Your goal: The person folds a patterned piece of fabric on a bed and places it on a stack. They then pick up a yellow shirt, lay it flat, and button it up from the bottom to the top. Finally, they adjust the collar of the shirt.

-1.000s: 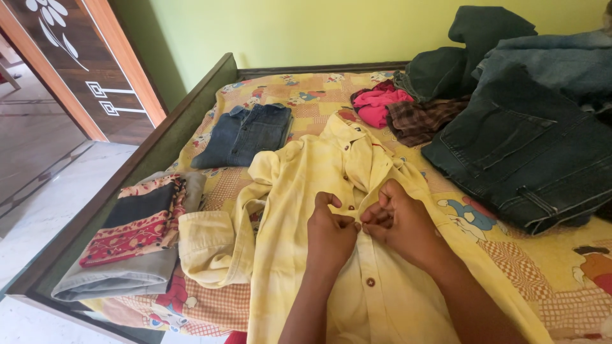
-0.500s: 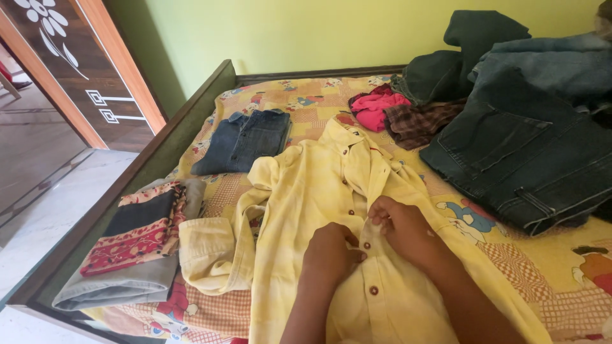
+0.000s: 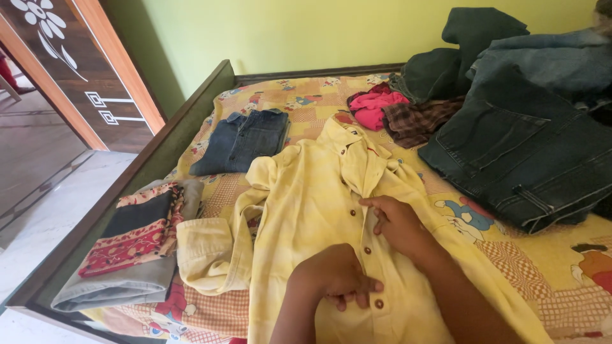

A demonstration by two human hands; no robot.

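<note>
**Friend:** What's the room like from where you stand?

**Me:** A green wall, a dark wooden door on my left, and a bed under a patterned yellow sheet. The yellow shirt lies face up across the middle of it, collar toward the wall, one sleeve folded in beside a folded grey and red cloth.

**Friend:** And your hands?

**Me:** Both are on the button strip. My left hand is lower down, curled, its fingers pinched together on the placket near a button. My right hand sits higher; those fingers are bent against the fabric edge, but I cannot tell whether they grip it or only press on it.

**Friend:** What could go wrong?

**Me:** I judge the two front edges could slide out of line, because the cloth is loose and wrinkled under my wrists. Then a button would meet the wrong hole and the front would pucker. A hard pull could also drag the whole shirt down the sheet and undo that folded sleeve.

**Friend:** Anything crowding you?

**Me:** Folded blue jeans lie near the upper left. On my right a heap of dark denim, close to the shirt's shoulder, with a pink garment and a checked one behind. A stray elbow might tip that heap onto the shirt.
</note>
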